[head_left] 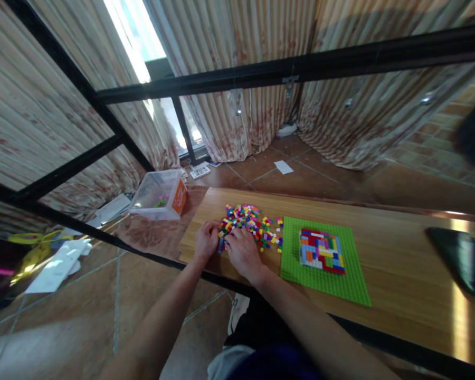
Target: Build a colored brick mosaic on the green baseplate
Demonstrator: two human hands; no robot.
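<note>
Small multicoloured building bricks (243, 212) lie in a loose pile on the wooden table. At the left edge of the pile is my left hand (207, 241), its fingers curled together; whatever is between them is too small to make out. My right hand (243, 251) rests over the near side of the pile, palm down, fingers apart and touching the bricks. To the right of the pile lies a green baseplate (348, 282). On it stands a flat, roughly square block of mixed-colour bricks (320, 251).
A dark phone or tablet (461, 258) lies at the table's right end. Beyond the table's left end, a clear plastic box (154, 203) with an orange label holds a few bricks. A black metal frame bar (237, 82) crosses in front of the curtains (241, 42).
</note>
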